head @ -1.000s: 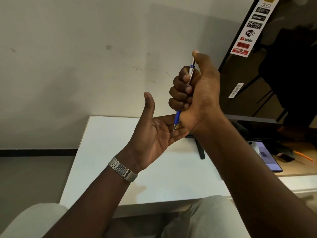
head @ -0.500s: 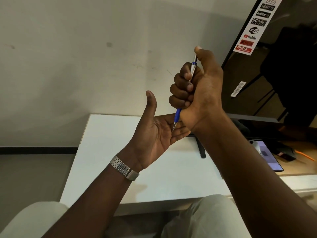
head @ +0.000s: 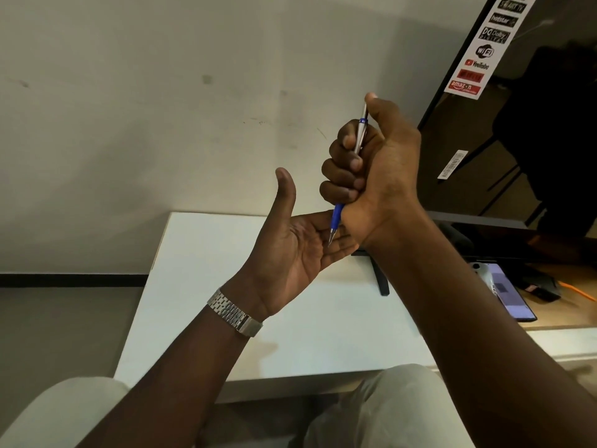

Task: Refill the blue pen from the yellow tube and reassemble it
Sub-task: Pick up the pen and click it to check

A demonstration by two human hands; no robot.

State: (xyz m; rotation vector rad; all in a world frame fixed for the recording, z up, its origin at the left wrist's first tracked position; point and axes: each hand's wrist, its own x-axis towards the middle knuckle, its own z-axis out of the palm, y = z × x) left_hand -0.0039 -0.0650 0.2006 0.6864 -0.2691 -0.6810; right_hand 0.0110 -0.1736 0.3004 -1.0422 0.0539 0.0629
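My right hand (head: 378, 169) is closed in a fist around the blue pen (head: 336, 218), which stands nearly upright. Its silver upper part sticks out under my thumb, which rests on the top end. The blue grip and metal tip poke out below the fist, and the tip touches the palm of my left hand (head: 297, 250). That hand is held open, palm up, thumb raised, holding nothing, with a metal watch at the wrist. No yellow tube shows anywhere in view.
A white table (head: 200, 305) lies below my hands, against a pale wall. A large TV (head: 529, 130) on a black stand (head: 381, 279) fills the right side. A phone (head: 507, 292) and an orange pen (head: 578, 291) lie on a wooden surface at right.
Both hands have stayed almost still, with the pen tip on my left palm. The view shifted slightly upward.
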